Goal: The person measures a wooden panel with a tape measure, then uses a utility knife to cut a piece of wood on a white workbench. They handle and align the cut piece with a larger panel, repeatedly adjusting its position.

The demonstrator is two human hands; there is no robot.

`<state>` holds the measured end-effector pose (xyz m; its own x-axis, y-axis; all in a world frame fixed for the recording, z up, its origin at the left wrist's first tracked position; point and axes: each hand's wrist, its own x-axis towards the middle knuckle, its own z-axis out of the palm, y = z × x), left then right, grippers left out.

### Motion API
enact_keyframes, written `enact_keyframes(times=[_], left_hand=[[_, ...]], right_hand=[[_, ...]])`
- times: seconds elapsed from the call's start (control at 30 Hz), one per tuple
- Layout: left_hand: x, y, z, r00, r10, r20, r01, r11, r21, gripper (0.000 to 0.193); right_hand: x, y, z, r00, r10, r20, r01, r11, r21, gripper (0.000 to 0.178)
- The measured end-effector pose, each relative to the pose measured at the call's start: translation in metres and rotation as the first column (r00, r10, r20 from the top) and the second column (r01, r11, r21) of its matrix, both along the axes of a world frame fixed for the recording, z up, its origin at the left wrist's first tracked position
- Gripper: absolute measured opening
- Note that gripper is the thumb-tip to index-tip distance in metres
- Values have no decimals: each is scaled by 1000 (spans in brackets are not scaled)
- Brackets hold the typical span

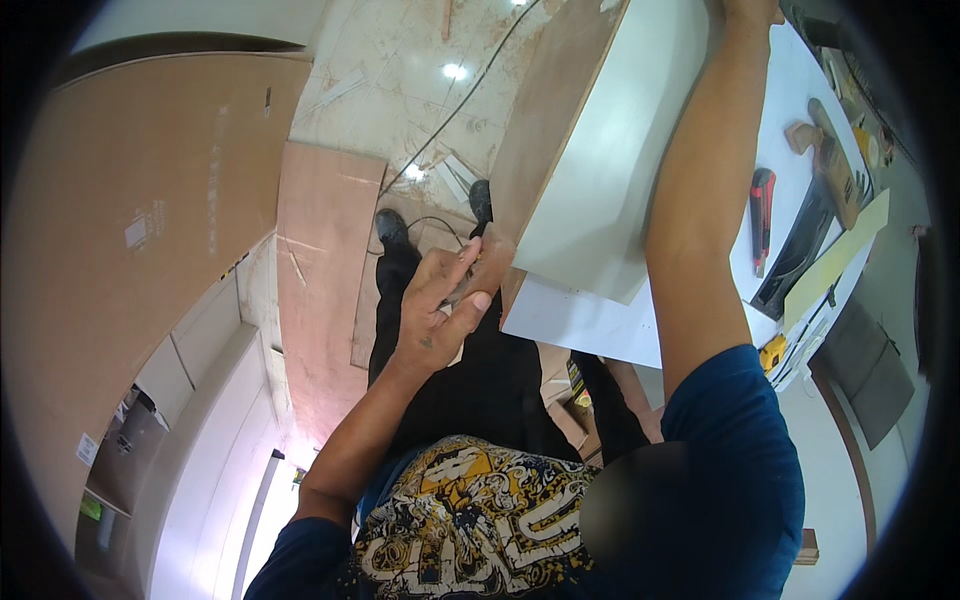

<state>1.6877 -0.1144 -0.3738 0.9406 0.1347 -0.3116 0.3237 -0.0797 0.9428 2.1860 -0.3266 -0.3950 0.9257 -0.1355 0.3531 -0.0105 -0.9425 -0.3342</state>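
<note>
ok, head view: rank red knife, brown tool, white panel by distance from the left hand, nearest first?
From the left hand:
1. White panel: just to its right.
2. Red knife: farther right, past the right forearm.
3. Brown tool: farthest right, beyond the knife.

White panel: smooth, low sheen. Brown board alongside: matt, wood-look. Plywood sheet: matt wood. Utility knife: red/black, looks plastic. Floor tiles: glossy under dust. Large brown sheet: matt cardboard. T-shirt: printed cloth.
</note>
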Motion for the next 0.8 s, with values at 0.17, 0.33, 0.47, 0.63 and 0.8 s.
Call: enact_keyframes(times=[0.17, 0.33, 0.47, 0.63, 0.8], left_hand=[[11, -3, -6, 992, -40, 117, 32, 997, 68, 58], [18, -3, -14, 971, -81, 224, 58, 992, 109, 60], [32, -12, -9, 989, -37, 140, 23, 995, 100, 57], [105, -20, -14, 984, -47, 169, 23, 990, 142, 59], [165, -26, -22, 986, -32, 162, 5, 987, 162, 60]], right_hand=[[-11, 14, 4, 986, -86, -139, 75, 994, -83, 55], [-11, 15, 3, 990, -49, -131, 33, 992, -124, 53], [-15, 18, -3, 993, -76, -87, 68, 993, -93, 49], [-18, 16, 3, 996, -82, -42, 76, 990, -115, 47], [-22, 26, 12, 997, -79, 2, 79, 995, -63, 39]])
